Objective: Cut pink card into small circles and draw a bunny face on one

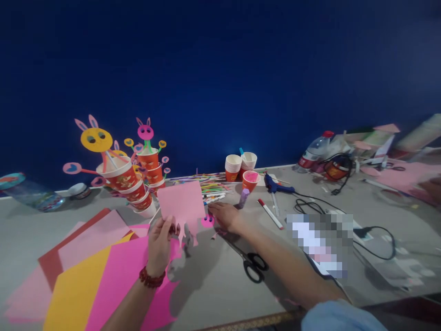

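Observation:
My left hand [160,241] pinches a pale pink sheet of paper [182,202] at its lower left. The sheet's bottom edge is cut away in an uneven outline. My right hand [225,216] reaches low over the table beside several white markers [215,199]; its fingertips are blurred, so I cannot tell whether they grip anything. Just left of that hand is a small bright pink paper face [207,220] with two eyes. Black-handled scissors [254,267] lie under my right forearm, their blades pointing toward the hand.
Paper-cup figures with rabbit ears [119,177] stand at left, behind coloured paper sheets [99,271]. Stacked cups [233,166], a purple glue stick [244,197], a red-capped marker [270,214] and a blue glue gun [275,185] with its cord are farther back. A bottle [315,151] leans at right.

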Motion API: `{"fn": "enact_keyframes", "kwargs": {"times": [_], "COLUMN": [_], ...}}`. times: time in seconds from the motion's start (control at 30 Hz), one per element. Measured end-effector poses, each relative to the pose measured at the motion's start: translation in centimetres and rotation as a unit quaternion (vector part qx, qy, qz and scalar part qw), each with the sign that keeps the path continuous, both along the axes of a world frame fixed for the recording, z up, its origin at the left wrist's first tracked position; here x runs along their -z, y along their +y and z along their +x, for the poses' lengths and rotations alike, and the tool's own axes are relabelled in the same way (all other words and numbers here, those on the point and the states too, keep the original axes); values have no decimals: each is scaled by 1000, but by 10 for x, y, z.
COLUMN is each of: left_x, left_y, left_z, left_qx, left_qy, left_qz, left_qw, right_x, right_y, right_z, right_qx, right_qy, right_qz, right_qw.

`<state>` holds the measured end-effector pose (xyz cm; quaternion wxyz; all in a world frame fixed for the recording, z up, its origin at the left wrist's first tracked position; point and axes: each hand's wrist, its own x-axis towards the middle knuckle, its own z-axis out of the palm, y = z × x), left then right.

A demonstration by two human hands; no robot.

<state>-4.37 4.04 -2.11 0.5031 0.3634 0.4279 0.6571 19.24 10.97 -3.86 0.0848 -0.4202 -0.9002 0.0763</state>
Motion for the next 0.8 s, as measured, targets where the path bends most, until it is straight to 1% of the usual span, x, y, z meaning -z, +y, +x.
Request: {"fn": "enact_keyframes", "kwargs": {"times": [0.1, 0.23, 0.33, 0.43, 0.57, 0.8], "left_x": [3, 5, 5, 5, 7, 11], "left_y": [2, 2, 2, 2, 2, 3], "left_z": [-1, 2, 6, 9, 9, 4], "left_qx": [2, 18, 28, 32, 39, 29], "left_qy": [0, 6, 13, 17, 22, 29], "left_qz": [-4, -15, -21, -20, -19, -18], "left_qw": [1000, 1000, 999, 999, 999, 999], "right_x": [4, 3, 2, 3, 4, -2], "right_y": [-13, -33, -37, -31, -18, -10], "right_z": [19, 46, 54, 49, 32, 15], "right_qx": [4, 46, 70, 82, 83, 98], "right_qy": [7, 11, 9, 10, 3, -34], "right_qz": [-10, -17, -21, -19, -11, 13], "right_qw": [1000, 999, 997, 996, 996, 995]}}
